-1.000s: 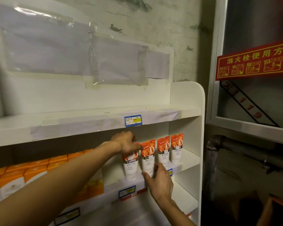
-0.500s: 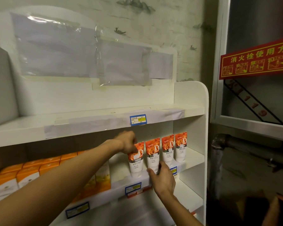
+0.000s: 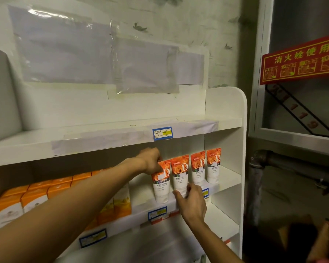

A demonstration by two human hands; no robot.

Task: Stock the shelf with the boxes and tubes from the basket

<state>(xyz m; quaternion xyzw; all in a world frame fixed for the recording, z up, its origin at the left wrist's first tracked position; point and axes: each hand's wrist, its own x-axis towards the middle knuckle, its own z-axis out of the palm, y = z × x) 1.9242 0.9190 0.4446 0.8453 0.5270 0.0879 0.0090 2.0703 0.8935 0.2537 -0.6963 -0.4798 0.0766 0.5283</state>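
Left hand point(image 3: 152, 161) still grips leftmost tube point(image 3: 160, 182) by its top, right hand point(image 3: 191, 203) still pinching second tube point(image 3: 179, 172); both now upright in row — placement nearly finished.

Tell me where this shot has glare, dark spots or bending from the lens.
Head view: glare streaks on the clear plastic sheet taped to the wall; the lower right corner beside the white shelf unit is nearly black; the wide lens bows the shelf edges; the orange-and-white tubes are soft but readable.
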